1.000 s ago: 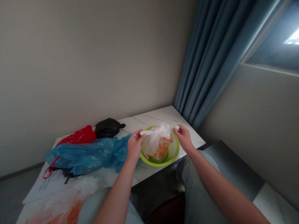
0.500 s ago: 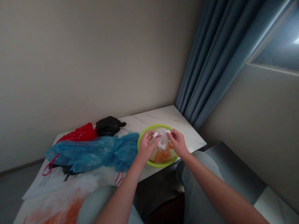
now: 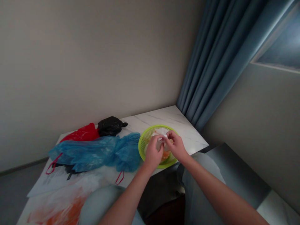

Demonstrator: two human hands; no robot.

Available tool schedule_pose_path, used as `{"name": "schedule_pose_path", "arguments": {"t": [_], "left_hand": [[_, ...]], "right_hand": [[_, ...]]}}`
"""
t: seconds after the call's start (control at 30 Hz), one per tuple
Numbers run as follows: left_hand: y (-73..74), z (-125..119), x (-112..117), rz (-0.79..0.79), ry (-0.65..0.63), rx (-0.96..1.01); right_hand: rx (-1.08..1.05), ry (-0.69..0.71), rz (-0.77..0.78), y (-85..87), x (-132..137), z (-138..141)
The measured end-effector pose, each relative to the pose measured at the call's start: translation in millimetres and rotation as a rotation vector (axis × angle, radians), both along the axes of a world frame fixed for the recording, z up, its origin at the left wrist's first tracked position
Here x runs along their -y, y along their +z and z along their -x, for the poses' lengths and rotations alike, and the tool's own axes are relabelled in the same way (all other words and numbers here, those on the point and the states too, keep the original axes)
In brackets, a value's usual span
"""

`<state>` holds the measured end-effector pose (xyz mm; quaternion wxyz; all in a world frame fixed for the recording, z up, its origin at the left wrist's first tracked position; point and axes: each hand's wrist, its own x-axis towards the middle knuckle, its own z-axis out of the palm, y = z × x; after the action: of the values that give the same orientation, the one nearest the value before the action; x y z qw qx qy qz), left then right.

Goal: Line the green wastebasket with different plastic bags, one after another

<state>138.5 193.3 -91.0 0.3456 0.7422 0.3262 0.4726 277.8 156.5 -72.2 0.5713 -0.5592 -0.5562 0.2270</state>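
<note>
A lime-green mesh basket (image 3: pixel 142 147) stands on the white marbled table. Inside it lies a translucent plastic bag (image 3: pixel 161 132) with orange contents that I cannot make out clearly. My left hand (image 3: pixel 154 151) pinches the bag's white top from the left, over the basket. From the right, my right hand (image 3: pixel 175 144) grips the same gathered plastic, its fingers curled. Both sets of fingertips nearly meet, and they hide part of the bag's neck.
Left of the basket spreads a crumpled blue plastic bag (image 3: pixel 93 152) with pink drawstrings. Behind it lie a red bag (image 3: pixel 84 132) and a knotted black bag (image 3: pixel 111 126). A clear bag with orange contents (image 3: pixel 63 203) rests at the near left. Blue curtains (image 3: pixel 211 62) hang at the right.
My hands have drawn together at the bag's top, the left one moving right. The bag's spread opening is now bunched between my fingers.
</note>
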Motion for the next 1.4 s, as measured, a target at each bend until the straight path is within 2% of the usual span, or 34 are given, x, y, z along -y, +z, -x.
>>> {"name": "schedule_pose_path", "arguments": {"t": [0.17, 0.3, 0.37, 0.4, 0.5, 0.6, 0.7, 0.77, 0.83, 0.9, 0.97, 1.07, 1.13, 1.2, 1.27, 1.4], "left_hand": [[-2.4, -8.1, 5.7, 0.172, 0.007, 0.134], [4.5, -19.8, -3.7, 0.320, 0.001, 0.277], [16.2, -25.3, -9.0, 0.336, 0.012, 0.273], [25.1, -26.0, -11.4, 0.311, 0.030, 0.253], [63.5, -12.6, -18.1, 0.146, 0.150, 0.226], [111.0, 33.5, -24.0, -0.073, 0.342, 0.274], [148.6, 108.7, -23.5, -0.333, 0.627, 0.253], [162.0, 164.5, -15.6, -0.513, 0.796, 0.223], [165.8, 215.8, -1.3, -0.543, 0.918, 0.081], [161.6, 257.8, 16.6, -0.584, 1.085, -0.061], [150.8, 289.9, 33.3, -0.490, 1.214, -0.222], [124.0, 325.8, 46.3, -0.230, 1.332, -0.377], [101.7, 345.2, 45.1, -0.149, 1.377, -0.485], [79.6, 360.5, 38.2, -0.144, 1.364, -0.539], [59.8, 369.5, 29.6, -0.140, 1.318, -0.495], [26.1, 367.8, 18.6, -0.081, 1.201, -0.510]], "right_hand": [[0.023, 0.103, -0.055, 7.7, 4.8, -1.3], [-0.169, 0.188, -0.019, 11.9, 4.7, -5.1], [-0.288, 0.172, -0.052, 12.9, 3.2, -11.4], [-0.343, 0.118, -0.095, 12.7, 2.0, -16.2], [-0.527, -0.151, -0.223, 8.9, -3.8, -35.6], [-0.733, -0.322, -0.218, 2.7, -11.2, -53.9], [-0.815, -0.333, -0.181, -1.7, -15.3, -61.4], [-0.822, -0.307, -0.163, -2.9, -15.1, -61.1], [-0.837, -0.274, -0.129, -2.7, -13.6, -59.7], [-0.870, -0.252, -0.088, -1.8, -12.6, -59.1], [-0.909, -0.247, -0.045, -0.6, -13.3, -59.4], [-0.979, -0.263, 0.030, 0.4, -17.4, -59.7], [-1.021, -0.274, 0.079, -0.5, -21.3, -58.4], [-1.041, -0.276, 0.117, -2.8, -25.4, -55.7], [-1.048, -0.277, 0.141, -6.3, -29.5, -52.4], [-1.053, -0.273, 0.164, -13.8, -35.5, -46.9]]}}
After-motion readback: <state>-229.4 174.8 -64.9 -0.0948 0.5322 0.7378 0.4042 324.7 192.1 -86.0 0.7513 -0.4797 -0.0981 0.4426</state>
